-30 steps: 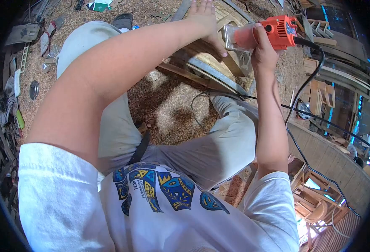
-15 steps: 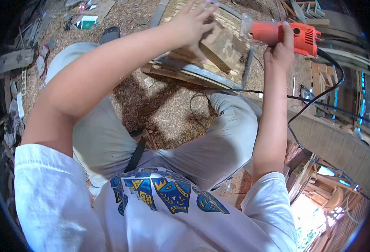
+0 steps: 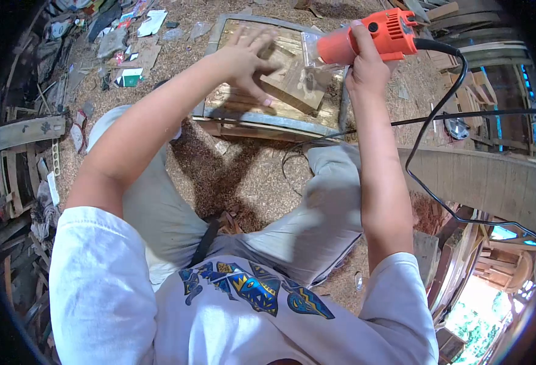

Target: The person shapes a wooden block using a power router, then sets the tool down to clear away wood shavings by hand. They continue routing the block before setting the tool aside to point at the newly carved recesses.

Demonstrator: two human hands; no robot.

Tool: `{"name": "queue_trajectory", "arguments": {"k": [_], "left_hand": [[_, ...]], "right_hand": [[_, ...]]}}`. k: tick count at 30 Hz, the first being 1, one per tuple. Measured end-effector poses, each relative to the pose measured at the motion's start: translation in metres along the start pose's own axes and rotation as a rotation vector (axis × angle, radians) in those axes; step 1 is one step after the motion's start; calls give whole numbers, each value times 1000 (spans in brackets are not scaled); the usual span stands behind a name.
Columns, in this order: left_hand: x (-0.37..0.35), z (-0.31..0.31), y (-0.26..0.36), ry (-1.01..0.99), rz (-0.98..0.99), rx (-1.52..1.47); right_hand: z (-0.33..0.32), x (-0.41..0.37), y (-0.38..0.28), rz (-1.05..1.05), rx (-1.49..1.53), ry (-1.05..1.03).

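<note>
Gripping a vented, clear-ended orange power tool (image 3: 385, 38) is the right hand (image 3: 368, 70) — left hand (image 3: 241, 64) splayed.

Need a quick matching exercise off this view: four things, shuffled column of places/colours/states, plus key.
Things:
1. trim router
2. wooden block
3. power cord
4. left hand

Places, colours, states:
A. black, looping down beside the right forearm
B. open, fingers spread, above the grey-edged board
C. orange, gripped in the right hand
D. brown, lying on the grey-edged board

Pairs: 1-C, 2-D, 3-A, 4-B
</note>
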State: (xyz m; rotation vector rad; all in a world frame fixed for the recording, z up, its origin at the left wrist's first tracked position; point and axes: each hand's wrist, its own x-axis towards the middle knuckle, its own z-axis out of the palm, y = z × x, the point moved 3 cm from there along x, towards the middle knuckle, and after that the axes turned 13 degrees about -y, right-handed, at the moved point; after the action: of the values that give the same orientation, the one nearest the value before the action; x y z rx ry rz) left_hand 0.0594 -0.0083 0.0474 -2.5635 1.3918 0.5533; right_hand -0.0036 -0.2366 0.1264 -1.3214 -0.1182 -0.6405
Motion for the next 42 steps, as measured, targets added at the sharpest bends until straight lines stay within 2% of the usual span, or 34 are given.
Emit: {"name": "queue_trajectory", "arguments": {"k": [1,2,4,6,8,10,12,14,16,18,20,21,22,25,29,33,36,42], "left_hand": [[-1,-1,0,-9,80,14],[1,-3,1,-7,79,23],[6,-4,1,38,-143,148],[5,-1,-1,106,-210,144],[1,-5,0,23,101,6],[7,4,5,61,105,10],[10,11,7,251,-91,43],[11,9,5,230,-121,-5],[11,4,6,123,256,-78],[5,-5,-2,143,230,-78],[1,-13,-7,-34,247,-153],[0,-14,-7,-49,256,-155],[7,-9,-11,-46,253,-152],[19,-4,-17,12,169,-384],[9,-2,-2,-10,226,-208],[3,-3,1,-114,298,-349],[-1,-7,-8,-54,327,-324],[-16,-35,-6,-53,116,23]], "right_hand": [[2,-1,-3,-2,-21,-18],[3,-2,-7,-6,-42,-36],[5,-4,-13,-6,-50,-21],[4,-7,-15,0,-63,-8],[4,-7,-16,-13,-65,-22],[8,-9,-21,-19,-46,5],[8,-9,-25,-20,-27,29],[8,-9,-27,-28,-9,39],[9,-10,-33,-30,-4,44],[11,-11,-38,-29,2,51],[13,-13,-42,-39,21,63],[13,-13,-42,-43,24,60],[11,-14,-42,-44,31,57],[11,-15,-42,-40,54,59],[13,-21,-43,2,84,106],[11,-20,-42,-8,98,130],[10,-19,-43,-15,84,121],[10,-19,-44,-24,98,118]]}}
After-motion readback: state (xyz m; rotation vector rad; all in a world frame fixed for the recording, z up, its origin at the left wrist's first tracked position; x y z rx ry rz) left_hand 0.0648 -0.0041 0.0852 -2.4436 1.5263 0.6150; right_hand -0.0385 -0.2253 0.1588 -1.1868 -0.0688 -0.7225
